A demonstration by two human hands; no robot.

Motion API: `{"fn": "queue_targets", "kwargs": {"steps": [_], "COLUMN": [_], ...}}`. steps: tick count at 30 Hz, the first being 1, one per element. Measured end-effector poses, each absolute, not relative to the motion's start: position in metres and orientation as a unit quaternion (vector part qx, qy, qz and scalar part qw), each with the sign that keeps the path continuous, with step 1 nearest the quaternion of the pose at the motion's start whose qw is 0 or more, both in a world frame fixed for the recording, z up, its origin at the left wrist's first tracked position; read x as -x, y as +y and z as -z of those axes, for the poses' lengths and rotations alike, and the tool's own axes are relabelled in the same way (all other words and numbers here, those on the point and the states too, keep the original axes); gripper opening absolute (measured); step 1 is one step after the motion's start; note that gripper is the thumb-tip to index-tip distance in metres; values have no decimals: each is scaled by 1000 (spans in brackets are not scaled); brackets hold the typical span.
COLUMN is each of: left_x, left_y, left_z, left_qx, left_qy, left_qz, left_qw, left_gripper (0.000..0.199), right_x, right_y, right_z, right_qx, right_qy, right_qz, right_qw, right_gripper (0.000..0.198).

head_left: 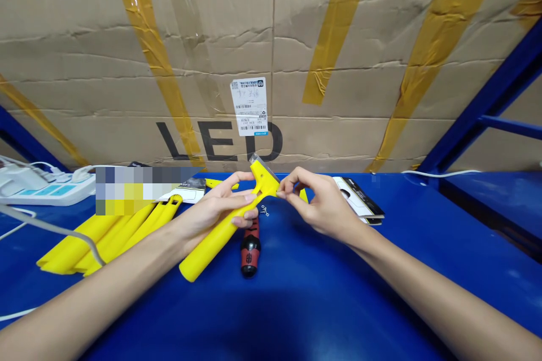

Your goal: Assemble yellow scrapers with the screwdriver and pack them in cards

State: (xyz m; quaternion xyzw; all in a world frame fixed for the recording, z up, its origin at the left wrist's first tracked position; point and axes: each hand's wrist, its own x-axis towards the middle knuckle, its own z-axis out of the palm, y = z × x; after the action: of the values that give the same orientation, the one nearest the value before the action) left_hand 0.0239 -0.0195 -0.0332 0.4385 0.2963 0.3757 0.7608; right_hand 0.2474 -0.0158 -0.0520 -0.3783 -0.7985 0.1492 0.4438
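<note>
A yellow scraper (214,243) with a thick round handle and a flat blade at its head is held at a tilt above the table. The fingers of my left hand (224,203) wrap round its neck. My right hand (315,197) is pinched at the right corner of the scraper's head; whatever sits between those fingertips is hidden. Beneath the scraper lies a red and black screwdriver (250,251), its front end covered by my left fingers. Several small screws (265,210) rest on the table just right of it.
Several more yellow scrapers (122,237) lie in a pile at left, partly blurred out. Behind them is a white power strip (55,189) with cables. White-and-black packaging cards (359,200) lie at right. A large taped cardboard box (203,39) stands behind the blue table (339,304).
</note>
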Motion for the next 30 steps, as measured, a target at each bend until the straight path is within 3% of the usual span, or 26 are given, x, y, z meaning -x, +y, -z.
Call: {"fn": "queue_targets", "kwargs": {"steps": [6, 15, 22, 26, 30], "left_x": [-22, -19, -19, -18, -18], "left_y": [-20, -21, -20, -21, -21], "left_z": [30, 24, 24, 23, 22], "left_qx": [-429, -425, -444, -463, -464], "left_qy": [283, 276, 274, 274, 276], "left_qz": [-373, -365, -350, -340, -344], "left_qw": [772, 781, 778, 771, 768], "left_gripper": [32, 31, 30, 30, 33], "right_x": [-248, -249, -251, -254, -254], "right_y": [-17, -15, -14, -9, -6], "right_z": [51, 45, 40, 41, 44], "right_qx": [347, 329, 349, 380, 390], "right_qy": [-817, -772, -792, -744, -703], "right_qz": [-123, -245, -213, -291, -358], "right_qw": [443, 486, 453, 467, 475], "right_gripper": [17, 13, 8, 28, 35]}}
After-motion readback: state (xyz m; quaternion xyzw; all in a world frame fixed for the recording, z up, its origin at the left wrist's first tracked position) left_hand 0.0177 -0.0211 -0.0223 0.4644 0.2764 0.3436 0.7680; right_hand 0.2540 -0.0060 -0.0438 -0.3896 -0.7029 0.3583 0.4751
